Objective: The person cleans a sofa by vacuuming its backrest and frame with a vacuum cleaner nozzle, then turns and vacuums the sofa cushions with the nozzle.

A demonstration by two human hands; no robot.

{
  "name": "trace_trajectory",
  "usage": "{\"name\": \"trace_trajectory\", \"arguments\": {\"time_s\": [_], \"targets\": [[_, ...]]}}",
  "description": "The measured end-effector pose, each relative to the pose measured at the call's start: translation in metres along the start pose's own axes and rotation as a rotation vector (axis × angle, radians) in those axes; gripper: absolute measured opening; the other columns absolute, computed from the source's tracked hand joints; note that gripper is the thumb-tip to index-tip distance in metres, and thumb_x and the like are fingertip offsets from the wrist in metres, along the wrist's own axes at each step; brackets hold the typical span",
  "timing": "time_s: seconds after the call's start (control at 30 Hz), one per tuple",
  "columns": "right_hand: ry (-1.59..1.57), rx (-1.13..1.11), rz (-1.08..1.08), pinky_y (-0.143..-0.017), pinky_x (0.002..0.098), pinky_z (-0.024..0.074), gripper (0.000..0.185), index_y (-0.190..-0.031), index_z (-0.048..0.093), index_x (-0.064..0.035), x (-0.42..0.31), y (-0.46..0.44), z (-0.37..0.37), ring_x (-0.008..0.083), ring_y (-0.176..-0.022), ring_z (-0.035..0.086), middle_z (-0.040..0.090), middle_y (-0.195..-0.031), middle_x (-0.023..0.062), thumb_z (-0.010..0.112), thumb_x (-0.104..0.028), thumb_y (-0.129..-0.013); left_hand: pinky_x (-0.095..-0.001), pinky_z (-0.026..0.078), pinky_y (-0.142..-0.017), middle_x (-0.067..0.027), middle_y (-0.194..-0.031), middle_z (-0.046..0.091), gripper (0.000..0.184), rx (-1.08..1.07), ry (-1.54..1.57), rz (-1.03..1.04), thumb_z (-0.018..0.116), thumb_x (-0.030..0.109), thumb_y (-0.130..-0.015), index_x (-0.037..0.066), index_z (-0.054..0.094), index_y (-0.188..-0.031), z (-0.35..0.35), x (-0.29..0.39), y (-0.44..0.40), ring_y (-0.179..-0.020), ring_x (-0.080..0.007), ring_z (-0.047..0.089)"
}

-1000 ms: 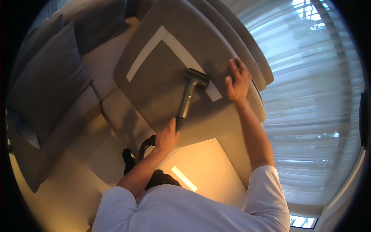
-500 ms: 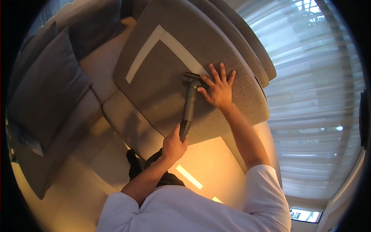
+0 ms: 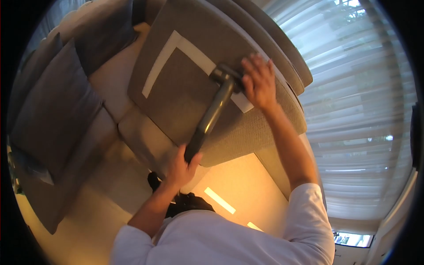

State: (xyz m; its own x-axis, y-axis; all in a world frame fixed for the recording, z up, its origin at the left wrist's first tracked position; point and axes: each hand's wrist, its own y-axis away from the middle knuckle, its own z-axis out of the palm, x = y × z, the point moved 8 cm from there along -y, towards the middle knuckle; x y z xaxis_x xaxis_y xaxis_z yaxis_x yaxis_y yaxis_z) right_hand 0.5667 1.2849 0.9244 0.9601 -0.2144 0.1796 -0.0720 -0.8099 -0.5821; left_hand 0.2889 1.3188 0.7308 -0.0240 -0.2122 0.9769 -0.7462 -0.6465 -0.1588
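Note:
My left hand [image 3: 180,170] grips the lower end of a dark vacuum cleaner tube [image 3: 214,110] with an upholstery nozzle [image 3: 226,74] at its top. The nozzle is at a grey sofa cushion [image 3: 176,84], across the right arm of a white strip [image 3: 192,51] with a corner bend; it hides part of that strip. Just right of the nozzle is my right hand [image 3: 260,84], open and slightly blurred, its fingers stretched out over the cushion. Whether it touches the cushion or the nozzle I cannot tell.
Further cushions [image 3: 282,53] are stacked behind this one. Large grey pillows [image 3: 53,106] lean on the sofa at left. A sheer curtain [image 3: 353,132] hangs at right. The lit sofa base [image 3: 251,185] below has short white strips [image 3: 219,200].
The nozzle has moved up and slightly right along the strip, uncovering its lower end. My right hand has shifted up and right; my left hand has moved left and slightly down.

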Motion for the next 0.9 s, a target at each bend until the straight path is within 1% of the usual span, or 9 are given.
{"name": "trace_trajectory", "arguments": {"time_s": [0.03,0.17,0.2,0.27,0.37,0.53,0.7,0.83,0.9], "targets": [[-0.007,-0.005,0.000,-0.122,0.0578,0.0207,0.041,-0.133,0.067,-0.0130,0.008,-0.017,-0.004,0.0368,-0.141,0.047,0.057,-0.144,0.0167,0.054,-0.037,-0.102,-0.0425,0.053,-0.066,-0.0161,-0.080,0.068,0.048,-0.034,0.067,-0.070,0.071,0.042,-0.097,0.005,0.058,-0.126,0.002,0.009,-0.023,-0.077,-0.0349,0.072],[-0.073,0.058,0.075,-0.115,0.0551,0.0341,0.044,-0.140,0.062,-0.0136,0.038,-0.054,0.004,0.0416,-0.135,0.051,0.056,-0.144,0.0199,0.051,-0.037,-0.104,-0.0353,0.050,-0.064,-0.0109,-0.076,0.064,0.058,0.019,0.089,-0.001,0.067,0.052,-0.098,0.003,0.060,-0.128,0.024,0.039,-0.096,-0.069,-0.0221,0.066],[-0.150,0.064,0.144,-0.112,0.0552,0.0376,0.044,-0.141,0.061,-0.0139,0.047,-0.055,0.011,0.0429,-0.132,0.053,0.056,-0.144,0.0202,0.050,-0.038,-0.105,-0.0353,0.050,-0.064,-0.0109,-0.076,0.064,0.058,0.030,0.092,-0.014,0.067,0.052,-0.098,0.003,0.060,-0.128,0.026,0.038,-0.103,-0.069,-0.0221,0.066],[-0.113,0.090,0.157,-0.106,0.0537,0.0427,0.046,-0.143,0.060,-0.0171,0.047,-0.045,0.022,0.0424,-0.127,0.057,0.056,-0.144,0.0198,0.051,-0.041,-0.104,-0.0415,0.053,-0.063,-0.0137,-0.075,0.068,0.049,0.037,0.071,-0.114,0.068,0.046,-0.098,0.007,0.061,-0.127,0.028,0.024,-0.105,-0.069,-0.0331,0.071],[0.308,0.025,-0.087,-0.099,0.0510,0.0461,0.054,-0.141,0.062,-0.0221,0.022,-0.031,0.041,0.0399,-0.125,0.058,0.056,-0.143,0.0183,0.057,-0.054,-0.098,-0.0411,0.054,-0.063,-0.0135,-0.074,0.069,0.047,0.086,0.053,-0.105,0.069,0.046,-0.097,0.008,0.063,-0.123,0.028,-0.037,-0.090,-0.071,-0.0317,0.073],[0.401,-0.016,-0.106,-0.099,0.0514,0.0454,0.060,-0.139,0.063,-0.0227,0.024,-0.028,0.053,0.0398,-0.126,0.056,0.055,-0.143,0.0189,0.062,-0.061,-0.093,-0.0402,0.052,-0.062,-0.0107,-0.073,0.068,0.045,0.222,0.002,-0.184,0.071,0.046,-0.096,0.008,0.065,-0.119,0.017,-0.152,-0.022,-0.067,-0.0280,0.070],[0.457,-0.040,-0.098,-0.099,0.0511,0.0453,0.061,-0.140,0.062,-0.0246,0.023,-0.026,0.056,0.0381,-0.128,0.055,0.052,-0.146,0.0177,0.062,-0.062,-0.092,-0.0373,0.050,-0.065,-0.0103,-0.080,0.069,0.047,0.136,0.031,-0.545,0.067,0.051,-0.098,0.009,0.066,-0.117,0.008,-0.261,0.061,-0.071,-0.0217,0.069],[0.467,-0.057,-0.086,-0.101,0.0524,0.0447,0.062,-0.143,0.060,-0.0254,0.025,-0.026,0.055,0.0385,-0.130,0.054,0.050,-0.148,0.0182,0.061,-0.062,-0.092,-0.0374,0.052,-0.065,-0.0097,-0.080,0.068,0.051,0.184,-0.107,-0.594,0.065,0.055,-0.098,0.008,0.065,-0.118,-0.021,-0.320,0.117,-0.071,-0.0202,0.069],[0.479,-0.062,-0.087,-0.102,0.0531,0.0444,0.063,-0.144,0.059,-0.0258,0.026,-0.024,0.056,0.0388,-0.131,0.053,0.049,-0.150,0.0186,0.061,-0.062,-0.092,-0.0392,0.053,-0.068,-0.0086,-0.078,0.066,0.056,0.169,-0.119,-0.761,0.065,0.058,-0.097,0.007,0.066,-0.119,-0.030,-0.355,0.146,-0.074,-0.0208,0.069]]}}
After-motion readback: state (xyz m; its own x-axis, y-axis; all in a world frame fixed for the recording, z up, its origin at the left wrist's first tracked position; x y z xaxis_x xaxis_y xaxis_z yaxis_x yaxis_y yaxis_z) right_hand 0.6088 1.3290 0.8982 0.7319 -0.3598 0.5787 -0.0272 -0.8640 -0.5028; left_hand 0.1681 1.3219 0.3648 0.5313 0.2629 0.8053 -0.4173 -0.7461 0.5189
